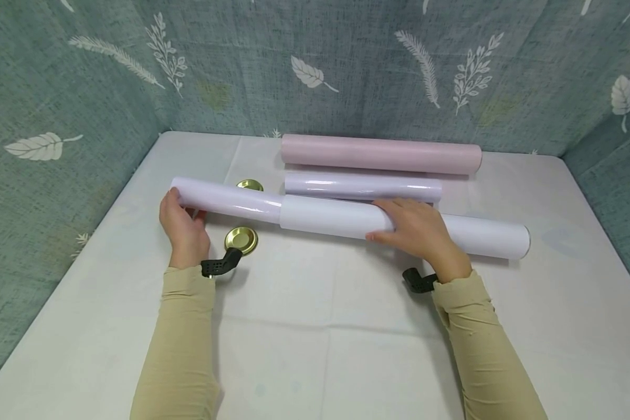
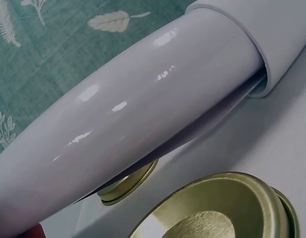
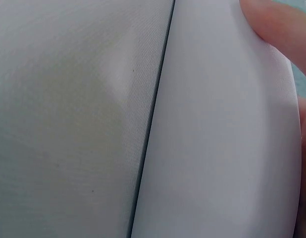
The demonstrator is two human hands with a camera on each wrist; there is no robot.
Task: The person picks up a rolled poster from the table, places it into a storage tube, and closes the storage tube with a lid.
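Observation:
A glossy white rolled sheet [image 1: 226,199] stands partly inside the left end of a white cardboard tube [image 1: 331,217]. My left hand [image 1: 185,233] grips the roll's far left end, thumb and fingers around it. In the left wrist view the glossy roll [image 2: 123,114] shows a loose lengthwise edge underneath, and its right part enters the tube's mouth [image 2: 262,59]. Around the middle of the tube, my right hand [image 1: 415,230] holds it from above, thumb on the near side. The right wrist view shows the tube's smooth wall [image 3: 222,124] close up, with fingers [image 3: 281,29] against it.
Behind the tube lies a second glossy white roll [image 1: 362,186], and beyond that a pink tube [image 1: 380,154]. Two gold metal caps, a near one [image 1: 241,240] and a far one [image 1: 249,184], rest on the white tabletop [image 1: 294,361]. Leaf-patterned cloth [image 1: 315,111] encloses the table's back and sides.

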